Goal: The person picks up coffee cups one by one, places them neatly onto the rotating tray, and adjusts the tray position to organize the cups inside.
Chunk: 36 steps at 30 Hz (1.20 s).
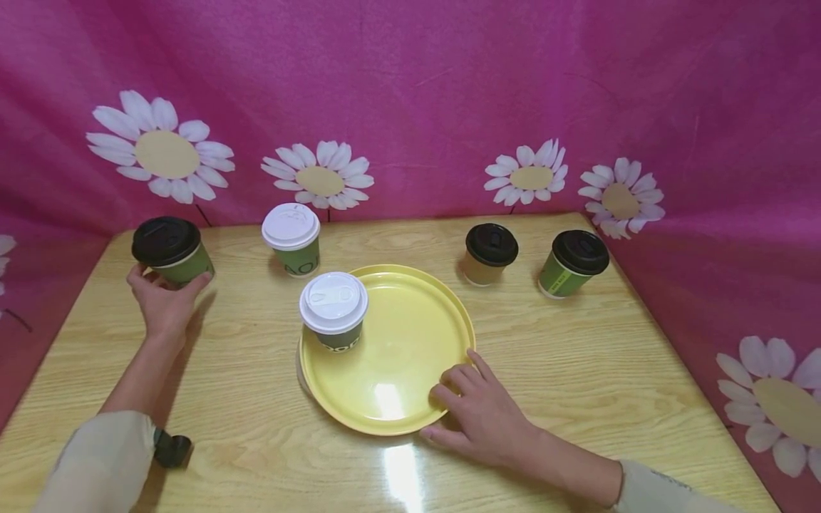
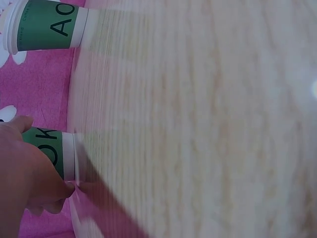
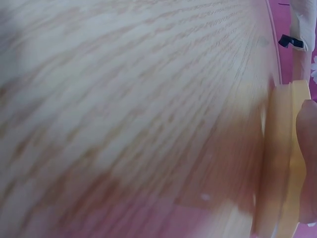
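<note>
At the far left of the head view, my left hand [image 1: 168,303] grips a green paper cup [image 1: 186,268] with a black lid, thumb on its right side and fingers on its left. The left wrist view shows this cup [image 2: 68,156] standing upright at the table's back, partly covered by the hand [image 2: 29,171]. My right hand [image 1: 484,413] holds the near right rim of a round yellow tray [image 1: 410,342], fingers over the edge and thumb low outside it. On the tray's left part stands a dark cup with a white lid [image 1: 333,303].
Behind the tray stands a green cup with a white lid [image 1: 291,235]. To the right are a brown cup with a black lid [image 1: 490,253] and a green cup with a black lid [image 1: 573,263]. A pink flowered cloth [image 1: 410,107] hangs around the wooden table [image 1: 256,399].
</note>
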Tool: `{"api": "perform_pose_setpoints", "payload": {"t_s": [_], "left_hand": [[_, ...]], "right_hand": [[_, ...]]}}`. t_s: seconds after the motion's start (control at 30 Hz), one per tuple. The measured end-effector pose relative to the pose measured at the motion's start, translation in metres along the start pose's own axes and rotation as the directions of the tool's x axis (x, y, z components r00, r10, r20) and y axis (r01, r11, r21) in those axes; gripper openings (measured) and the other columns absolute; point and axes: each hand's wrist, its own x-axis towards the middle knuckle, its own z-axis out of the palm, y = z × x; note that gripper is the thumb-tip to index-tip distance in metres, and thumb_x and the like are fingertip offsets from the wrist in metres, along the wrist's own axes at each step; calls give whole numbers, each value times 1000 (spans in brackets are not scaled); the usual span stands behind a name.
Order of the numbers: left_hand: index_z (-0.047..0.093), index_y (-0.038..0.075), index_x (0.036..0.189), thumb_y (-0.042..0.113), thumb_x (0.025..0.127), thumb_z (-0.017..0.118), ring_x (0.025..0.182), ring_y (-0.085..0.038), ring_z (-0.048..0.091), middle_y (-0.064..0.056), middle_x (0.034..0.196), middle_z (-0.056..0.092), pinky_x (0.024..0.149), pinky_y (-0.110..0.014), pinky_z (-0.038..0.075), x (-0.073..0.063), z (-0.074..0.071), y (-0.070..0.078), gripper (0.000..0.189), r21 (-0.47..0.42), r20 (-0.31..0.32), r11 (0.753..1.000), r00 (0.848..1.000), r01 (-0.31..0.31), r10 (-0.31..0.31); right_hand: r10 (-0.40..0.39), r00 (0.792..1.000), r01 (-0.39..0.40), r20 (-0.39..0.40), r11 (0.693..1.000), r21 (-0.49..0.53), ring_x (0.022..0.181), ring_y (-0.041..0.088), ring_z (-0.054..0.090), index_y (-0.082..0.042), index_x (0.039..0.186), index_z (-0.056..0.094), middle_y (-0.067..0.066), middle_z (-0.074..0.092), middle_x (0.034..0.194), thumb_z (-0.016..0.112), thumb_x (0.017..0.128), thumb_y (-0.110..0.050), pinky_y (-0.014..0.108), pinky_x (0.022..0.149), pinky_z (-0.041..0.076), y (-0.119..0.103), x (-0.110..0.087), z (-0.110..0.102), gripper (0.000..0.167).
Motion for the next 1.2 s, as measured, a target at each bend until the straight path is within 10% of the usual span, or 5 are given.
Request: {"api": "perform_pose_setpoints", "payload": {"t_s": [1.2], "left_hand": [[16,23,151,12,83,78,134,-13,32,-3,150,31,110,-22,29,1,3,3,92,-4,22,997,997,-76,77]], "right_hand": [[2,999,-1,-35,1000,15,94,21,49,-20,92,58,-1,51,94,45,95,-66,50,106,33,-6,3,5,48]]}}
